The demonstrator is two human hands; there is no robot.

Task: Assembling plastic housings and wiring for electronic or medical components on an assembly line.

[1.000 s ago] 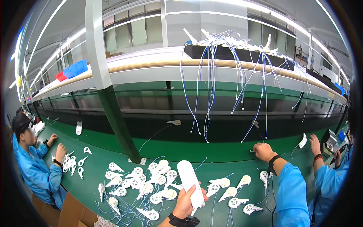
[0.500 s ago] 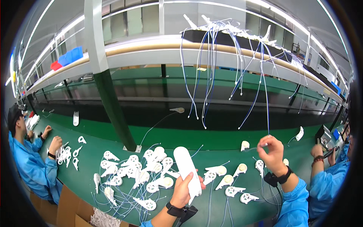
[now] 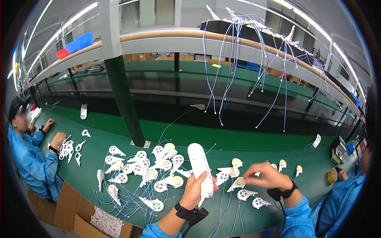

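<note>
My left hand (image 3: 195, 189) is wrapped round a long white plastic cover (image 3: 201, 168), its rounded end pointing up and away. A little to the right, my right hand (image 3: 270, 177) hovers low over the bench, fingers apart, with nothing visible in them. Closest to its fingertips is a white wheel-shaped part with a cream disc (image 3: 239, 182). Another cream-disc part (image 3: 237, 162) lies just beyond. Left of the cover spreads a heap of similar white wheel parts (image 3: 139, 168), their thin blue and white cables tangled toward me.
A green post (image 3: 125, 101) rises from the bench behind the heap. Cables (image 3: 234, 67) hang from a black tray on the overhead shelf. Co-workers in blue sit left (image 3: 31, 158) and right (image 3: 345, 194). Below left, a cardboard box (image 3: 75, 210) holds white pieces.
My right hand has come down and left, nearer the wheel parts. A cream-disc part now lies close to the others, while the piece beside that hand earlier is gone from its place.
</note>
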